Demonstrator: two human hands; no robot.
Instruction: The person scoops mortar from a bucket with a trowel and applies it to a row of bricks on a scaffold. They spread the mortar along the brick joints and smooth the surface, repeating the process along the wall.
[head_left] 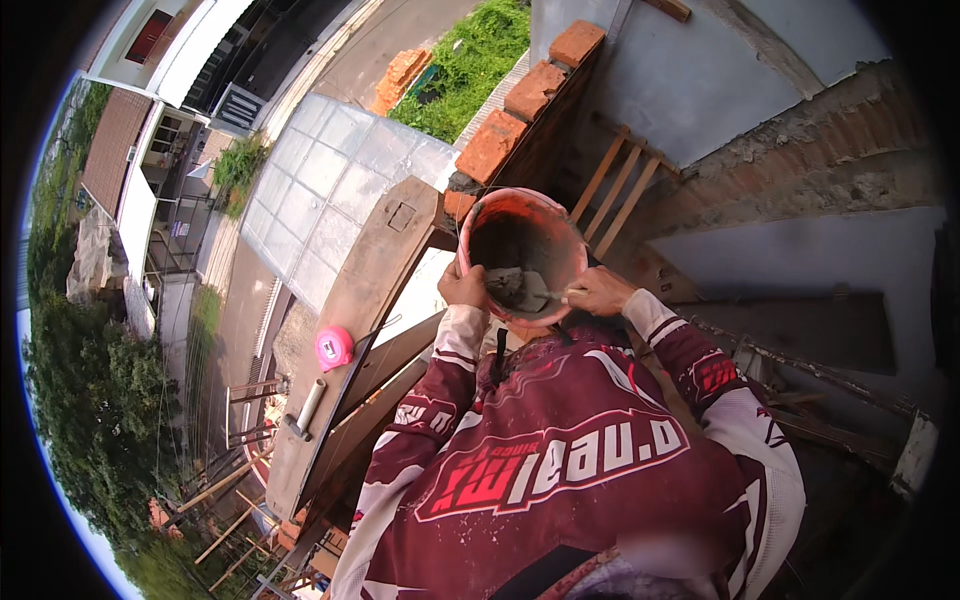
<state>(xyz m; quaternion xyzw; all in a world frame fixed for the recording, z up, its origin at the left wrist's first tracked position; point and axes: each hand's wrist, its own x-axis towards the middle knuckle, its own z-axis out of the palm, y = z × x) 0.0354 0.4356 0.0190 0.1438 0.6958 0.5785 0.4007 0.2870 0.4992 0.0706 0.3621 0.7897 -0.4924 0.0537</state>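
While left hand [463, 288] grips bucket [520, 235], right hand [600, 293] trowel [535, 287], bricks [535, 90] beyond, pink tape measure [334, 347] on plank [375, 262].

Bucket [573, 243] orange-red, grey-smeared. Bricks [491, 146] orange. Tape measure [334, 346] pink. Shirt [600, 525] maroon, white-patterned.

Red, white lettering [550, 468] on maroon jersey [570, 400]; label [329, 348] on tape measure [341, 338].

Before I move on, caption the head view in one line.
Left hand grips an orange bucket by its rim; right hand holds a trowel inside, beside a row of bricks.
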